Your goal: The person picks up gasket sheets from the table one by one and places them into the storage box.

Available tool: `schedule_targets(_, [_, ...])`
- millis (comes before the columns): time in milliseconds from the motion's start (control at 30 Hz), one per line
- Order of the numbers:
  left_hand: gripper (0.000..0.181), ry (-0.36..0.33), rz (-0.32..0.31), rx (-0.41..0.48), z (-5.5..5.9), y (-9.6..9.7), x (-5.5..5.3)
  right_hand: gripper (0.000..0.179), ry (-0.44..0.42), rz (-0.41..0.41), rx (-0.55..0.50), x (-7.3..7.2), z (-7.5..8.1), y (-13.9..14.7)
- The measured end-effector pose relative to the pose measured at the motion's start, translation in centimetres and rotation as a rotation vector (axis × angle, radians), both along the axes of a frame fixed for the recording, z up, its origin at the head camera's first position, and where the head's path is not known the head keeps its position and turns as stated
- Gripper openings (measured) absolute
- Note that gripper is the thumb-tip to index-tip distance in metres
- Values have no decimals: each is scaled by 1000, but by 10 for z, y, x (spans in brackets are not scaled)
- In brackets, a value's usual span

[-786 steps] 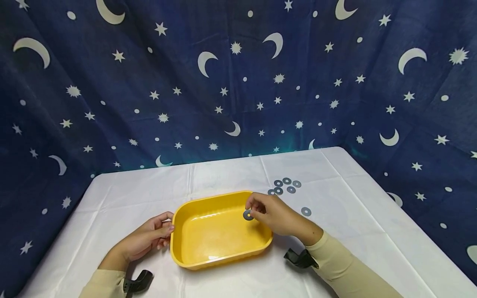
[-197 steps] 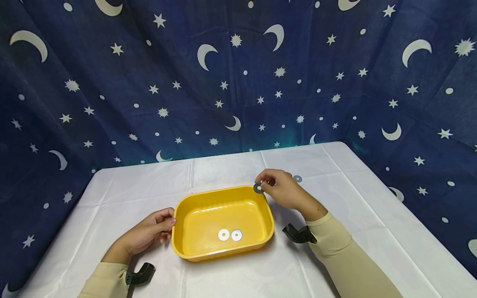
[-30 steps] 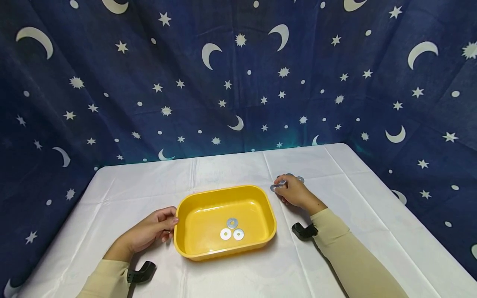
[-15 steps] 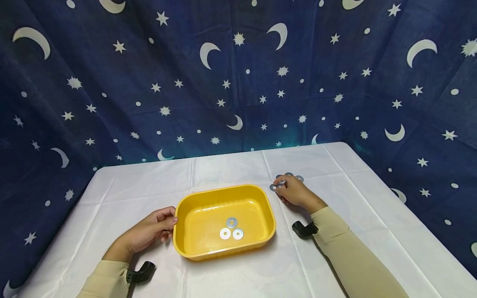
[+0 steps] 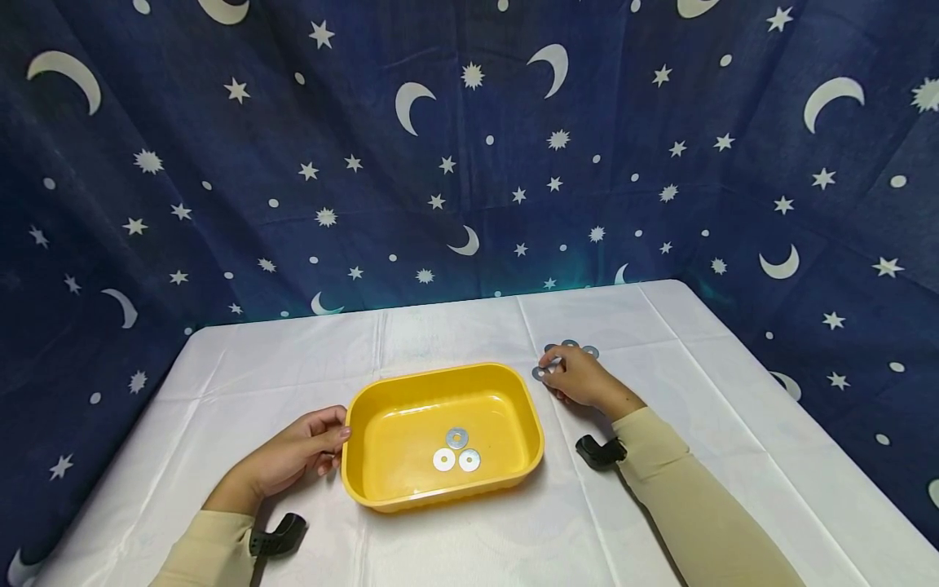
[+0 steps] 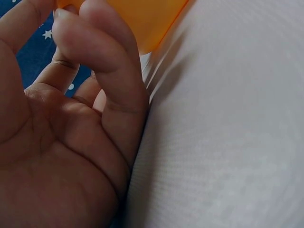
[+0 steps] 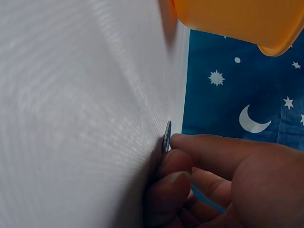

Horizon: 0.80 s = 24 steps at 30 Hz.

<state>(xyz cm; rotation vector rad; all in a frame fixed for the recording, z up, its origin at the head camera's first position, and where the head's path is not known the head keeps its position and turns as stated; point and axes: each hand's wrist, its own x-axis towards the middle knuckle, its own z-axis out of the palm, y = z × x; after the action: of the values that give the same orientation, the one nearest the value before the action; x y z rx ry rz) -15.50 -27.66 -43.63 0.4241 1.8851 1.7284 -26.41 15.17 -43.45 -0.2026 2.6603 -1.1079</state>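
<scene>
In the head view a yellow plastic tray (image 5: pixel 367 497) sits on the table, with three flat metal washers (image 5: pixel 457 439) lying in its near half. My left hand (image 5: pixel 297 452) holds the tray's left rim, thumb at the edge and fingers curled against the outside. To the right of the tray, my right hand (image 5: pixel 579 379) pinches the edge of a washer (image 5: pixel 539 373) at the tabletop. The right wrist view shows that washer (image 7: pixel 166 137) edge-on and slightly tilted, at the thumb and fingertips. How much of it is off the cloth I cannot tell.
Several more washers (image 5: pixel 590 352) lie just behind the right hand, which partly covers them. A white cloth (image 5: pixel 455 546) covers the table. A dark blue curtain (image 5: pixel 352 122) with moons and stars hangs behind. Each wrist wears a black band (image 5: pixel 279 536).
Since the oldest frame, three washers have come into the tray and the group on the table has shrunk. Over the last second the hands have barely moved; the pinched washer has shifted slightly.
</scene>
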Motion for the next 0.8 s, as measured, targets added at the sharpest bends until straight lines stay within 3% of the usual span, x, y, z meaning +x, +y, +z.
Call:
schedule_targets(233, [17,-2,6,-5,-1,-1,0,15,5,12,28,0,0,-2])
schedule_targets(800, [18,7,-2,14,-3,-2,-1,24,39,49,172,1,5,-3])
